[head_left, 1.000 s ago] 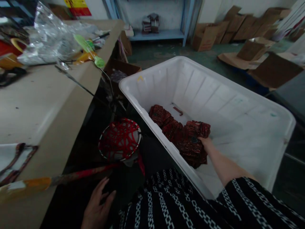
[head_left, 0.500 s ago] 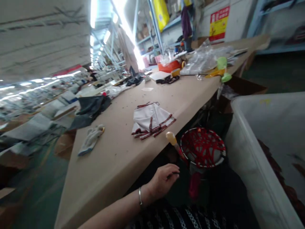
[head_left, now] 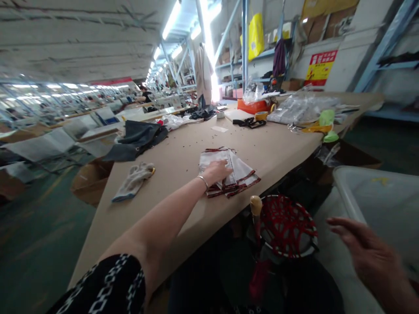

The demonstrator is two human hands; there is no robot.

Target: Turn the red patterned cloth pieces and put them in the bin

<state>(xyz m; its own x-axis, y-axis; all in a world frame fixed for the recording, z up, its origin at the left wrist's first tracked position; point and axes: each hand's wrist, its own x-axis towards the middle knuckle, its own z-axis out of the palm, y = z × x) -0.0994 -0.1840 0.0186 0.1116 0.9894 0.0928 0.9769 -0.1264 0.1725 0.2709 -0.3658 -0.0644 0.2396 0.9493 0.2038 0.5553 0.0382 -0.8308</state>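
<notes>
My left hand (head_left: 216, 171), with a silver bracelet at the wrist, reaches over the table and rests on a stack of white cloth pieces (head_left: 244, 168) with dark red trimmed edges. Its fingers lie over the cloth, partly stretched out; part of the stack is hidden beneath them. My right hand (head_left: 369, 248) is at the right, somewhat blurred, with its fingers stretched out and nothing visible in it. It is in front of the white plastic bin (head_left: 347, 192). Between the hands, below the table edge, stands a round stool (head_left: 288, 224) with red strips across its top.
The brown-covered table (head_left: 170, 183) bears a work glove (head_left: 134, 181), dark folded fabric (head_left: 140, 137), an orange container (head_left: 253, 107), clear plastic bags (head_left: 303, 109) and a green-and-yellow item (head_left: 327, 124). A tan rounded handle end (head_left: 255, 205) sticks up by the stool.
My left hand has moved from below the table edge up and forward onto the white cloth pieces. My right hand has come into view at the right. The camera view has shifted and levelled.
</notes>
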